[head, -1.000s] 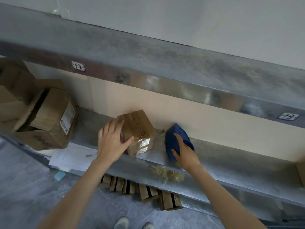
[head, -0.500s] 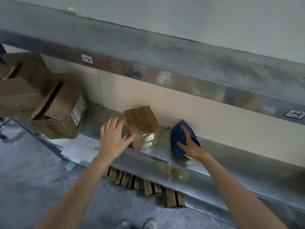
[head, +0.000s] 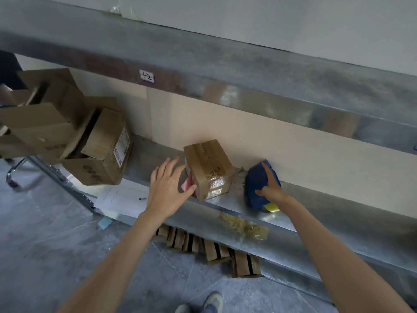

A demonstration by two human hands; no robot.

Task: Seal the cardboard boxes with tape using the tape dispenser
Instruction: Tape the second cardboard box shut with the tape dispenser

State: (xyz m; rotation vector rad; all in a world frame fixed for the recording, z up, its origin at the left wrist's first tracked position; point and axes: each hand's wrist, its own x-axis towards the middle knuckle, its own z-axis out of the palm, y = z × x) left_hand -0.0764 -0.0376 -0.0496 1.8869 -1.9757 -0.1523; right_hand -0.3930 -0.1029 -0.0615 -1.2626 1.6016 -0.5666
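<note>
On grey metal shelf (head: 327, 208), small brown taped cardboard box (head: 208, 168) — left grip (head: 163, 195) fingers apart, thumb touching its near lower corner; right grip (head: 272, 190) clamped on blue plastic tape dispenser (head: 253, 184), near the box's right side.

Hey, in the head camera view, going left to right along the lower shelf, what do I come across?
Pile of open cardboard boxes → left hand → small taped box → blue tape dispenser, with the right hand on it.
</note>
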